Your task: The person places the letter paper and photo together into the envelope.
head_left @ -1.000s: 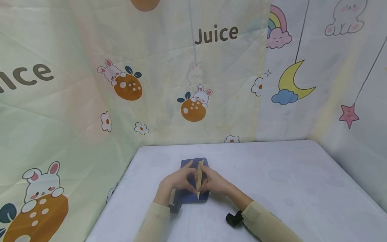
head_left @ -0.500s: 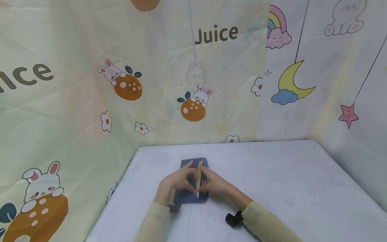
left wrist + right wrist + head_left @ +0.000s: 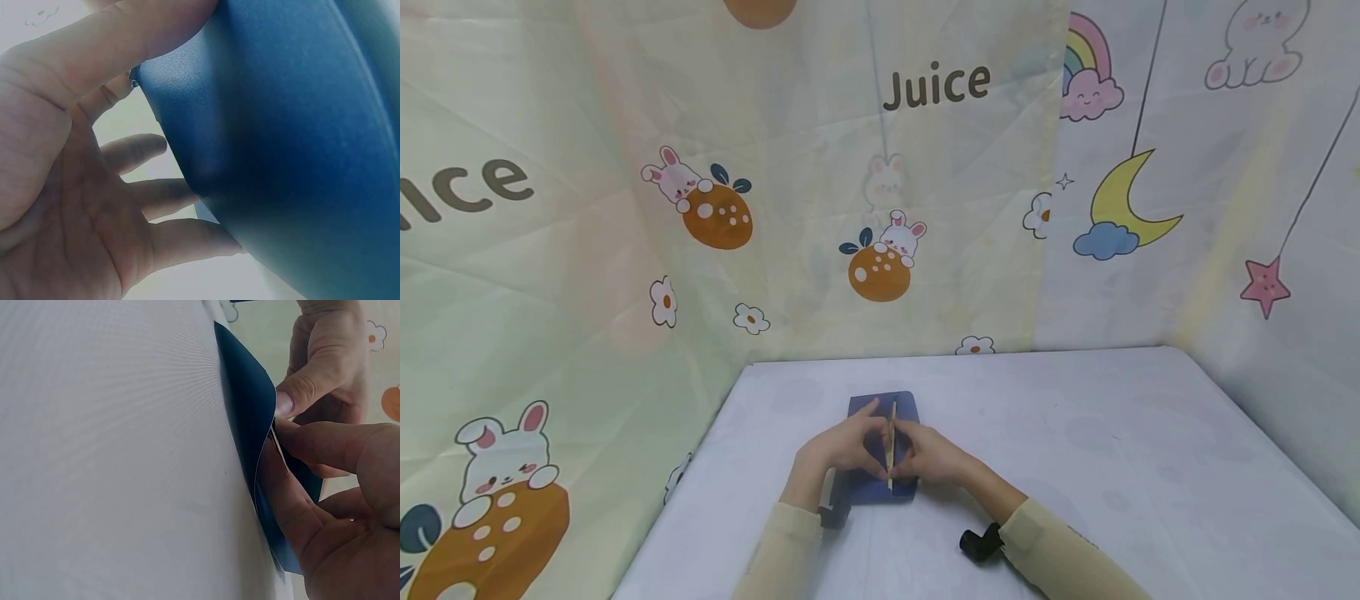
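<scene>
A thin blue-covered notebook [image 3: 868, 492] lies on the white table with its covers bent upward. Between the hands a narrow pale strip of pages [image 3: 891, 457] stands nearly edge-on. My left hand [image 3: 844, 442] holds the notebook from the left; in the left wrist view its thumb lies over the curved blue cover [image 3: 281, 125] and the fingers are behind the edge. From the right, my right hand [image 3: 934, 454] pinches the notebook's middle; in the right wrist view its thumb and finger meet at the pages beside the bent cover [image 3: 247, 394]. The pinched part is mostly hidden.
A black device [image 3: 981, 543] is at the right wrist, by the sleeve. The white table [image 3: 1060, 450] spreads around the notebook. Printed cloth walls [image 3: 805, 275] stand behind the table and on both sides.
The pale strip of pages has turned from a wider face to nearly edge-on and shifted slightly left. My right fingers have moved a little left with it; the left hand stays put.
</scene>
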Motion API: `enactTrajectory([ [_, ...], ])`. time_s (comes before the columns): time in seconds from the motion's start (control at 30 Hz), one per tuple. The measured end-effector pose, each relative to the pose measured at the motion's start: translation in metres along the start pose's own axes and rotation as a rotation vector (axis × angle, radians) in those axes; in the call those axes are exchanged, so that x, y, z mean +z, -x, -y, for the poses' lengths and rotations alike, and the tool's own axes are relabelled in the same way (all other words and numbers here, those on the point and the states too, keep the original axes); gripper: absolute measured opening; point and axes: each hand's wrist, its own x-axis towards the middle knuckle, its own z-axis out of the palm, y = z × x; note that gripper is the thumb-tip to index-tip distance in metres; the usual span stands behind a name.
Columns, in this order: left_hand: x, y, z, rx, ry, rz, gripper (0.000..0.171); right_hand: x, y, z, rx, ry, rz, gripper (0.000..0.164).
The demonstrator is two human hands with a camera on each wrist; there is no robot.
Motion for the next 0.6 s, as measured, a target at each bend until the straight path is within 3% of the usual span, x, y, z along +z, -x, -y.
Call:
enactTrajectory([
  [0.6,-0.0005,0.0007,-0.0006,0.011,0.003,-0.001,0.043,0.0010,0.0002,0.0023,0.032,-0.029,0.011,0.084],
])
